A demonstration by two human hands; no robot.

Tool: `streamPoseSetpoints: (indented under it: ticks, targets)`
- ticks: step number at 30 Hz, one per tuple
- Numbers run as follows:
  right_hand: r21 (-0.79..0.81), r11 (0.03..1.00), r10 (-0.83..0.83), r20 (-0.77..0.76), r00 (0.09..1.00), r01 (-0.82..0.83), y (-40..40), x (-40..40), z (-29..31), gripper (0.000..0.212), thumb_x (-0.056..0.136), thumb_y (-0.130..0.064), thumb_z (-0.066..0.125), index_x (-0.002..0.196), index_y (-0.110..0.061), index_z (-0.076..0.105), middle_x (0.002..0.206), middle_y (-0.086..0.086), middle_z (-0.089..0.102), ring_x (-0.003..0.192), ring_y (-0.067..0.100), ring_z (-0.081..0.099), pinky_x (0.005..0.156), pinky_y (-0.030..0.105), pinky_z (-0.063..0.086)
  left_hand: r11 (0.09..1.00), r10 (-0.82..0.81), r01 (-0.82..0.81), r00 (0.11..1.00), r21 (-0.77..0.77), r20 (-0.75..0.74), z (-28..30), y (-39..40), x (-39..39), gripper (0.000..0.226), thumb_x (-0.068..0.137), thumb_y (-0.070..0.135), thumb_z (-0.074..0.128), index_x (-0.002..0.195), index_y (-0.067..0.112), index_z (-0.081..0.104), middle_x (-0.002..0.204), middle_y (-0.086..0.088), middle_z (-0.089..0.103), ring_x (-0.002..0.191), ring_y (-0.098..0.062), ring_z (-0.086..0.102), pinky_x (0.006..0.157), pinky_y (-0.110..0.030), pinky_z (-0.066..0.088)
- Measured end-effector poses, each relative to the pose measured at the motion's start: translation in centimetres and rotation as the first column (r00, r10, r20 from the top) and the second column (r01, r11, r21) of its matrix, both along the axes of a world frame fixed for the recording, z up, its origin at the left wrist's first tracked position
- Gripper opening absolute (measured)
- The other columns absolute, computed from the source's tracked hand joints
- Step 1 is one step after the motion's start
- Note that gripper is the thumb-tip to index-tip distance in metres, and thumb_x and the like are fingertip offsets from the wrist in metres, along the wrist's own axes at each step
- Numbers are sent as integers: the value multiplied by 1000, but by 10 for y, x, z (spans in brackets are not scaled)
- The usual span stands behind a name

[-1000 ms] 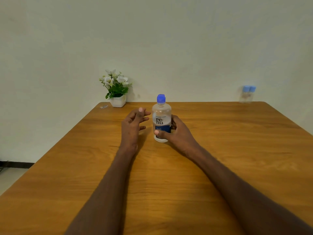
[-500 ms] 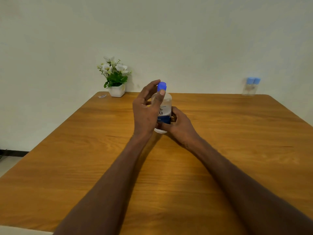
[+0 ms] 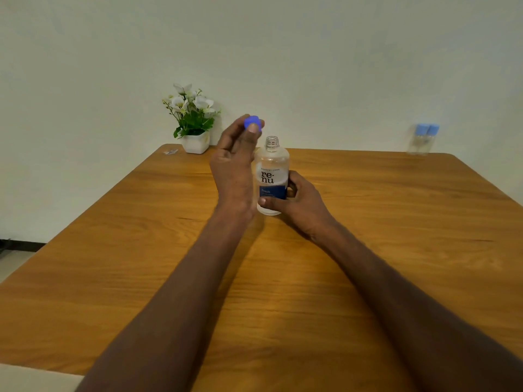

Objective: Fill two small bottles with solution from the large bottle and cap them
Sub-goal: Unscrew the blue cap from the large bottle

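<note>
Head view shows us a smooth wooden surface [image 3: 368,250] with a warm orange grain and a rounded far corner, set against a plain pale wall. Near its middle stands the large bottle [image 3: 272,176], upright, a clear plastic cylinder with rounded shoulders, a white and dark blue label, and a bare threaded neck open at the top.

Our right hand [image 3: 297,205] wraps the lower half of that bottle from 3 o'clock, thumb laid across the front below the label, fingers curled round the back. Our left hand [image 3: 235,165] is raised just beside the bottle at 9 o'clock, and its fingertips pinch the blue cap [image 3: 252,122], a small rounded plastic piece held above and to the left of the open neck, apart from it.

At 2 o'clock from the large bottle, well apart at the far right edge of the surface, stand the two small bottles [image 3: 423,140], clear, slim, side by side and touching or nearly so, each with a pale blue cap on.

At 11 o'clock, at the far left corner, sits a flower pot [image 3: 195,142], white and squarish, with white blossoms and green leaves. Just left of it lies a small flat scrap [image 3: 171,151]; we cannot tell what it is.
</note>
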State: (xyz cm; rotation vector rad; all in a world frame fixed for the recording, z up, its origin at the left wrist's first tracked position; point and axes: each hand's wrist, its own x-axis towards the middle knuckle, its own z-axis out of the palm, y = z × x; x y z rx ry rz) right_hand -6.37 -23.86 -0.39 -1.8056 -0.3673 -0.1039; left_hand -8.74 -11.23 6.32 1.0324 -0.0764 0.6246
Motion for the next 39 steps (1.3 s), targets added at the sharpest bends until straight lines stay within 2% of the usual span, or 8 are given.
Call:
streamPoseSetpoints:
  ticks: [2,5,9,12,17,23,29,39]
  targets:
    - [3,1000,-3,-12,1000,3,0,1,-1,76,72,-30,95,139,-24,58,130,-8,70,119,12,67,103,43,57,1000,-28,27,999,-14,-41,-3,17,0,33,98,20,69,131,17,68,127,-6,73,119,-18,69,88,-34,53]
    - [6,1000,-10,-22,1000,11,0,2,-1,78,71,-29,95,140,-25,58,132,-8,69,122,13,65,106,43,56,953,129,-89,984,289,-121,-20,47,1,30,100,18,66,128,27,71,121,4,74,112,-17,69,88,-30,56]
    - [2,999,-36,5,999,36,0,0,0,71,75,-25,93,137,-23,60,129,-8,70,119,10,66,104,40,56,641,441,-112,863,759,-246,-42,75,11,35,99,11,66,133,19,65,110,2,64,92,-5,57,84,-21,51]
    - [-15,997,-72,30,997,73,-1,-3,2,71,78,-24,91,140,-21,57,132,-6,68,120,11,64,102,34,56,613,430,45,818,789,-381,-52,85,13,32,95,14,72,126,14,64,105,1,61,90,-8,55,68,-16,41]
    - [-55,993,-101,53,993,104,-2,-3,3,74,81,-26,89,146,-19,52,139,-3,65,124,12,61,92,18,51,495,237,256,879,830,-413,-55,88,13,28,88,15,78,113,25,73,115,3,65,103,-16,60,90,-33,52]
    - [-126,980,-145,71,987,153,-2,-6,5,78,82,-28,88,148,-18,48,140,-2,62,118,8,57,81,11,45,454,162,291,902,842,-399,-56,92,12,29,89,16,77,113,32,73,116,3,66,107,-19,61,92,-35,52]
    - [-201,945,-241,99,965,257,1,-2,1,86,76,-32,92,146,-18,44,131,3,58,111,13,60,83,21,52,391,172,303,903,869,-392,-58,91,12,44,85,30,81,125,39,66,116,10,62,106,-10,56,101,-49,50]
    - [-249,936,-225,116,967,248,0,1,-3,85,73,-30,94,143,-19,48,133,0,58,113,12,60,94,33,58,340,235,273,902,900,-362,-61,87,15,39,83,37,82,119,37,69,124,10,60,111,-13,55,103,-51,49]
